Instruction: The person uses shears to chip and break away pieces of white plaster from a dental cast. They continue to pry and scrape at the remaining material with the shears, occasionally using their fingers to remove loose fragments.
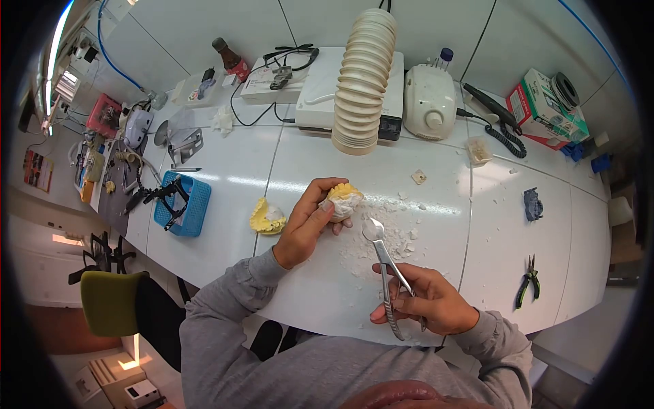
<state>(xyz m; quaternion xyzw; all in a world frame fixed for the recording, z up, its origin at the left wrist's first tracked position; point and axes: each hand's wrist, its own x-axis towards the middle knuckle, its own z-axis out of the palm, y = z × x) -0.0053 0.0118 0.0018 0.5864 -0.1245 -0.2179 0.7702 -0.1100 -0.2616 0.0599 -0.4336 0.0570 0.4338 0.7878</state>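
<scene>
My left hand [305,225] grips a dental cast [345,199], yellow along the teeth with white plaster below. Plaster nippers [383,255] with silver handles are held in my right hand [432,300], their rounded jaws pointing up and left toward the cast. The jaws are apart from the cast by a small gap. Broken white plaster bits [402,238] lie scattered on the table under and around the nippers. A second yellow dental cast [267,217] with a white middle rests left of my left hand.
A ribbed suction hose [366,82] hangs over the table's back. Left stands a blue basket [197,208] with black items in it. Green-handled pliers [528,283] and a dark blue-grey lump [533,204] lie right. A white control unit [430,102] stands behind.
</scene>
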